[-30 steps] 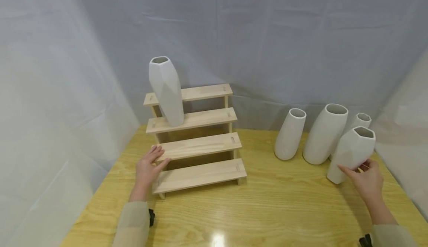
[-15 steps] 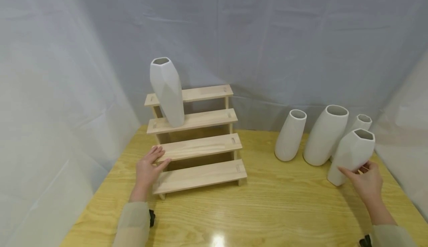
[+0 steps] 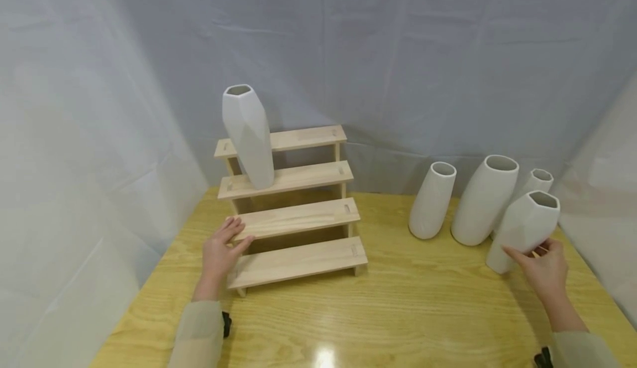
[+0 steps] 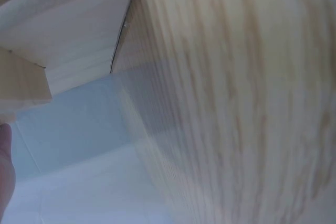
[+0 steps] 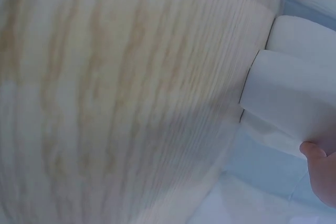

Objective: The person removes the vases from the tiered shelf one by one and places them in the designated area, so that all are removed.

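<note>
On the right, my right hand (image 3: pixel 544 271) holds a white faceted vase (image 3: pixel 522 229) low on its body, thumb in front and fingers behind. That vase stands upright on the table, and its base shows in the right wrist view beside my thumb (image 5: pixel 315 156). At the left, my left hand (image 3: pixel 219 252) rests against the left end of a four-step wooden shelf stand (image 3: pixel 298 218), fingers spread by the second step from the bottom. A tall faceted white vase (image 3: pixel 251 141) stands at the left of the stand's third step. Only a bit of a left-hand finger (image 4: pixel 5 166) shows in the left wrist view.
Behind the held vase are a wide round white vase (image 3: pixel 483 202) and a partly hidden small-mouthed one (image 3: pixel 541 179). A slim round white vase (image 3: pixel 432 202) stands to their left. All are on the yellow wooden table (image 3: pixel 398 312), before a pale cloth backdrop (image 3: pixel 373 69).
</note>
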`<state>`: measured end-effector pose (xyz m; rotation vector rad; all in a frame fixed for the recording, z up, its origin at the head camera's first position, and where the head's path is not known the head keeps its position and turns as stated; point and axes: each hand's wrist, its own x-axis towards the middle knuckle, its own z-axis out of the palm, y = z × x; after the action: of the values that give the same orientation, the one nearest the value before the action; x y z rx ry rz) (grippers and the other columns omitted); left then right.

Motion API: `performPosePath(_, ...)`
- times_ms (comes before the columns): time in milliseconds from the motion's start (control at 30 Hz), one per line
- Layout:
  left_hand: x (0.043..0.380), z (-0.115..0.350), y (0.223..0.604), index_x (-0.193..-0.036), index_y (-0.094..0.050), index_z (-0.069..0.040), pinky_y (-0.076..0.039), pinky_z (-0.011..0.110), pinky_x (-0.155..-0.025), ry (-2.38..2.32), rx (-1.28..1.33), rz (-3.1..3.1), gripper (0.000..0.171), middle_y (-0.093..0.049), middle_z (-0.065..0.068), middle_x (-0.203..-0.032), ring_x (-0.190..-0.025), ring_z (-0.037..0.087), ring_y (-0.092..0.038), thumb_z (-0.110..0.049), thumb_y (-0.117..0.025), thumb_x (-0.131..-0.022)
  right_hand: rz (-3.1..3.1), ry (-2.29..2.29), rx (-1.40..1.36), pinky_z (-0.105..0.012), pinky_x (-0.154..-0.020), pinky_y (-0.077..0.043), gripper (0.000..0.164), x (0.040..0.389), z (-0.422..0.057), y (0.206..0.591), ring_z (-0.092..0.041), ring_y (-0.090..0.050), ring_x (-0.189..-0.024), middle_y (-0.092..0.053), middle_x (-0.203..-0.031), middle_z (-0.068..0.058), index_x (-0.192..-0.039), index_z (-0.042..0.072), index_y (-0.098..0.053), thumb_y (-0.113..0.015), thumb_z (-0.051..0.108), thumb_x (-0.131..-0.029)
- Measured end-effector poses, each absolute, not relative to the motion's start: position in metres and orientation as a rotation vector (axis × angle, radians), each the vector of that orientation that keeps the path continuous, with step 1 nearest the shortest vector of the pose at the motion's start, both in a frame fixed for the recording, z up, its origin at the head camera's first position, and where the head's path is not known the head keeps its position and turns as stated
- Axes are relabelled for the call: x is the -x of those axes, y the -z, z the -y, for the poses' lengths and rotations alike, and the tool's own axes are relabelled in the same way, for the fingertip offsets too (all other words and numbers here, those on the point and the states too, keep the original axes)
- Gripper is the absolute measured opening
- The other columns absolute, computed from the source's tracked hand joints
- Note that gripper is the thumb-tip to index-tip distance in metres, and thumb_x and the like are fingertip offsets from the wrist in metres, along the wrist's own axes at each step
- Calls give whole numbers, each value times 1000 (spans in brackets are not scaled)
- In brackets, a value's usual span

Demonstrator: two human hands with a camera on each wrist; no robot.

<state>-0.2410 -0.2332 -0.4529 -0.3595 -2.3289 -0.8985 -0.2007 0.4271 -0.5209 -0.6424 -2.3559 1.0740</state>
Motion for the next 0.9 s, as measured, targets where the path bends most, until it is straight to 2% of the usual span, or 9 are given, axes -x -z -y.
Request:
performPosePath(133, 242, 232, 453, -99, -65, 3, -39, 44, -90, 917, 380, 2291, 40, -59, 15, -109, -110, 30, -49, -13, -78, -65, 2369, -1105, 604, -10, -55, -40, 81, 199, -429, 522, -7, -46, -84, -46, -106, -5, -120, 3, -37, -75, 46, -63)
performPosePath(300, 242, 232, 454, -98, -66, 4, -40, 44, -89, 923, 397, 2266, 40, -60, 16, -108, -109, 31, -50, -11, -78, -64, 2361, -1141, 561, -9, -60, -39, 76, 196, -431, 523, -5, -44, -85, -45, -105, -4, -120, 6, -36, -74, 43, -66)
performPosePath(433, 243, 233, 455, -98, -66, 4, -40, 44, -88, 919, 399, 2259, 40, -60, 16, -107, -109, 31, -50, -11, -79, -63, 2362, -1150, 574, -15, -77, -42, 80, 196, -434, 523, -5, -45, -93, -46, -111, -7, -127, 5, -35, -73, 43, -68)
performPosePath(567, 243, 233, 454, -98, -66, 4, -40, 44, -88, 911, 400, 2261, 39, -60, 16, -107, -109, 31, -50, -10, -78, -64, 2342, -1175, 564, -26, -95, -36, 86, 195, -439, 524, -11, -42, -107, -42, -122, -14, -135, 6, -28, -72, 41, -70)
performPosePath(633, 243, 233, 454, -98, -66, 3, -40, 44, -89, 904, 401, 2265, 39, -60, 16, -107, -109, 31, -50, -10, -78, -64, 2323, -1188, 551, -25, -97, -33, 87, 193, -442, 524, -11, -41, -110, -42, -123, -13, -137, 8, -26, -73, 38, -70)
performPosePath(800, 241, 232, 453, -97, -66, 4, -41, 44, -88, 893, 406, 2261, 38, -60, 16, -106, -108, 31, -51, -9, -78, -63, 2261, -1214, 535, -10, -94, -29, 87, 187, -451, 526, -5, -39, -112, -43, -120, -1, -138, 12, -24, -75, 31, -70)
performPosePath(900, 241, 232, 453, -97, -66, 4, -41, 45, -88, 891, 408, 2258, 38, -60, 17, -106, -108, 31, -51, -9, -78, -63, 2217, -1223, 519, -6, -91, -28, 84, 185, -458, 528, -5, -39, -112, -43, -119, 3, -137, 14, -27, -76, 26, -70)
